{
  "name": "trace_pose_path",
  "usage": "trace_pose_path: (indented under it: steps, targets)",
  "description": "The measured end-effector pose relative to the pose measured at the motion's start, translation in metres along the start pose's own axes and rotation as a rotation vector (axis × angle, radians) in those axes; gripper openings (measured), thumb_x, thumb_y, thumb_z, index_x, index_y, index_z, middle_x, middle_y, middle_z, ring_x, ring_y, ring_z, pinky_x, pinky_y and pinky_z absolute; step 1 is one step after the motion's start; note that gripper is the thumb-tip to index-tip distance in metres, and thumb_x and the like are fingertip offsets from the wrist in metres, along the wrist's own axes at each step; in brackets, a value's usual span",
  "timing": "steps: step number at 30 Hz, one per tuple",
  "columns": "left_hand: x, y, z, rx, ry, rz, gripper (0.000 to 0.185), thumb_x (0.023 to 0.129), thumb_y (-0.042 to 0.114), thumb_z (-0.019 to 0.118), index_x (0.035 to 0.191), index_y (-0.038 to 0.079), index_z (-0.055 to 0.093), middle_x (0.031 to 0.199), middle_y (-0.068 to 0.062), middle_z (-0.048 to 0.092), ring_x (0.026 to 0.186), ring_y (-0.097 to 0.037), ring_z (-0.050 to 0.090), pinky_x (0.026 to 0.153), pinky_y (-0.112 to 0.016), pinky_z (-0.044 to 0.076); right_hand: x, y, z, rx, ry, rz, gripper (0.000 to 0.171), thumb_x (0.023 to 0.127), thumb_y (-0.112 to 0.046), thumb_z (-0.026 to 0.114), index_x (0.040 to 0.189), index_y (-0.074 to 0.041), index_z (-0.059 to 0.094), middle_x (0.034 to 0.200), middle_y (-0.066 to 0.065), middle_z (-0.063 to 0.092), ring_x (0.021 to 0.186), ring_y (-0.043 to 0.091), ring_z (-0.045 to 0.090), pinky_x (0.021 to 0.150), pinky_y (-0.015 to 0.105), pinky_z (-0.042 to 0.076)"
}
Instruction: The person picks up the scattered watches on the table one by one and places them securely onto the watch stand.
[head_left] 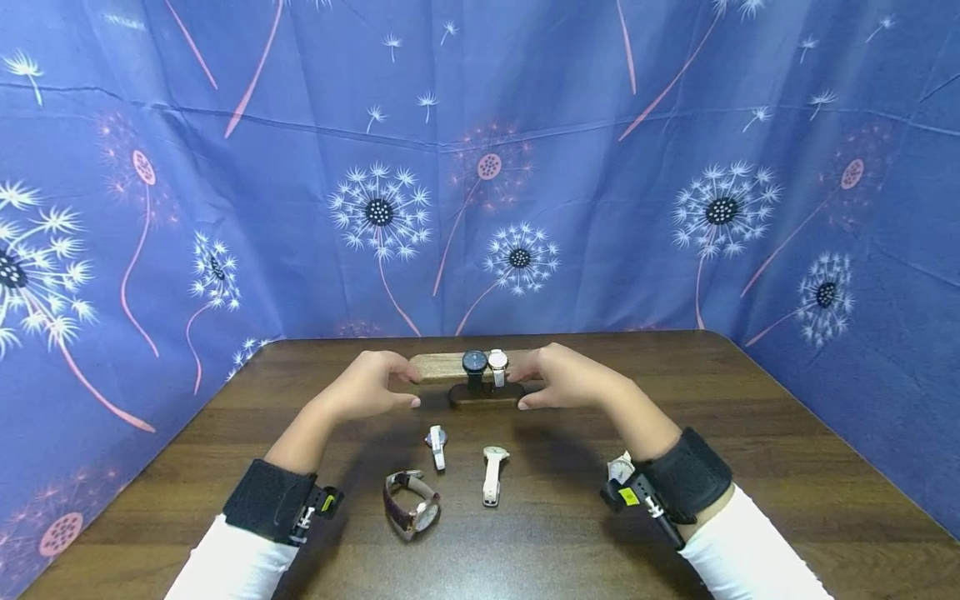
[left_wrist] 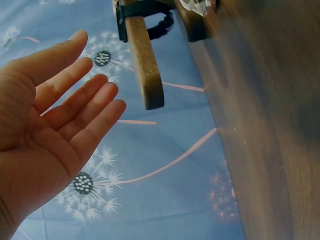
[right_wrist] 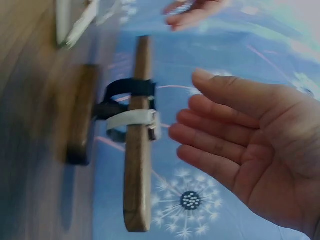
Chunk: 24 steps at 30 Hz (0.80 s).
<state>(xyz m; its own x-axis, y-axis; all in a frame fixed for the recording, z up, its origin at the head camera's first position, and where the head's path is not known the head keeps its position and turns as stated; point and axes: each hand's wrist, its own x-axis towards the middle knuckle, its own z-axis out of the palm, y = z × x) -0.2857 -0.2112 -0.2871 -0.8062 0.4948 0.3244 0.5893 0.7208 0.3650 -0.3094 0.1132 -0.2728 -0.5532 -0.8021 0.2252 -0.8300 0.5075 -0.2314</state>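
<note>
A wooden watch stand (head_left: 441, 366) with a dark oval base (head_left: 486, 395) stands mid-table. A black watch (head_left: 474, 363) and a white-strapped watch (head_left: 497, 362) are wrapped round its bar. My left hand (head_left: 378, 385) is at the bar's left end and my right hand (head_left: 561, 379) at its right side. In the left wrist view the left hand (left_wrist: 65, 115) is open with straight fingers, a gap away from the bar end (left_wrist: 147, 70). The right hand (right_wrist: 240, 145) is likewise open beside the bar (right_wrist: 137, 165), apart from it.
Three loose watches lie on the brown table (head_left: 712, 392) nearer me: a small white one (head_left: 437, 443), a white-strapped one (head_left: 492, 473) and a brown-strapped one (head_left: 411, 502). A blue dandelion-print curtain (head_left: 600, 167) closes in the back and sides.
</note>
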Motion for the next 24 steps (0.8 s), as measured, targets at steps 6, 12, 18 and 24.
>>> trace_pose_path:
  steps: [6,12,18,24]
  targets:
    - [-0.016,0.010,0.002,-0.048,-0.012,0.016,0.020,0.079,0.015,0.082,0.097,0.009,0.074,0.091,0.000,0.070,0.083,-0.015,0.065,0.074,-0.034,0.055,-0.010,-0.010,0.001,0.085,-0.018,0.062,0.032,0.082,-0.017,0.078,0.109,-0.001,0.072,0.105,0.007,0.072,0.095,0.019,0.068,0.085,0.031,0.054]
    - [-0.026,0.023,-0.001,-0.108,-0.213,0.084,0.021,0.072,0.008,0.085,0.089,0.013,0.073,0.078,0.011,0.067,0.072,-0.005,0.063,0.065,-0.026,0.054,-0.016,-0.013,0.000,0.119,-0.048,0.072,0.025,0.083,-0.014,0.077,0.104,-0.001,0.073,0.097,0.003,0.073,0.090,0.019,0.070,0.081,0.029,0.055]
    - [-0.035,0.045,-0.003,-0.113,-0.557,0.092,0.028,0.064,0.003,0.088,0.086,0.012,0.074,0.082,0.006,0.070,0.075,-0.010,0.065,0.067,-0.022,0.052,-0.021,-0.013,-0.004,0.140,-0.080,0.096,0.025,0.084,-0.014,0.076,0.105,-0.001,0.073,0.098,0.004,0.073,0.090,0.017,0.070,0.080,0.029,0.056]
    - [-0.039,0.061,0.007,-0.047,-0.611,0.134,0.028,0.061,0.002,0.090,0.078,0.017,0.073,0.076,0.011,0.067,0.074,-0.006,0.064,0.067,-0.018,0.050,-0.023,-0.015,-0.001,0.182,-0.102,0.104,0.025,0.084,-0.014,0.076,0.104,0.000,0.073,0.097,0.004,0.073,0.088,0.014,0.069,0.079,0.027,0.055]
